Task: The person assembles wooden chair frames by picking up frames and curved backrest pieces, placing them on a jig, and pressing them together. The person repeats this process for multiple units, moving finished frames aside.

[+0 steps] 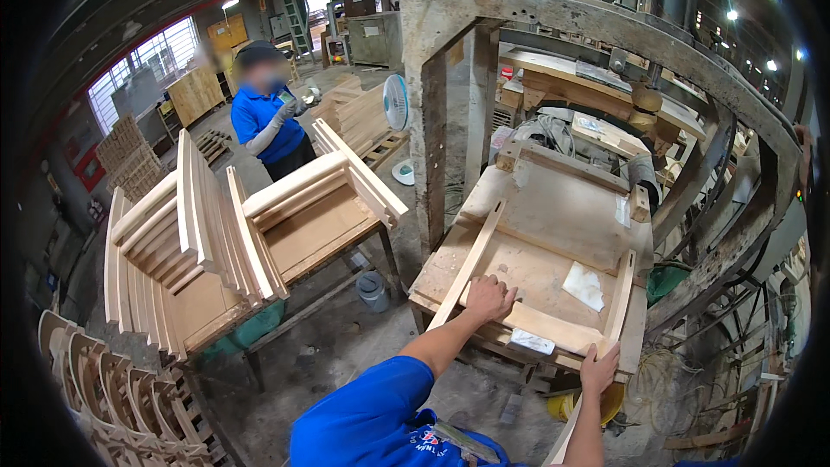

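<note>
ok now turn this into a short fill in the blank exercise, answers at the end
1. The person's left hand and right hand are both on parts made of ____.
2. Of those two, the one at the picture-right end of the cross rail is the ____ hand.
3. The co-worker wears a ____ shirt.
4. In the picture, the fan stands to the ____ of the co-worker.

Missing words: wood; right; blue; right
</note>
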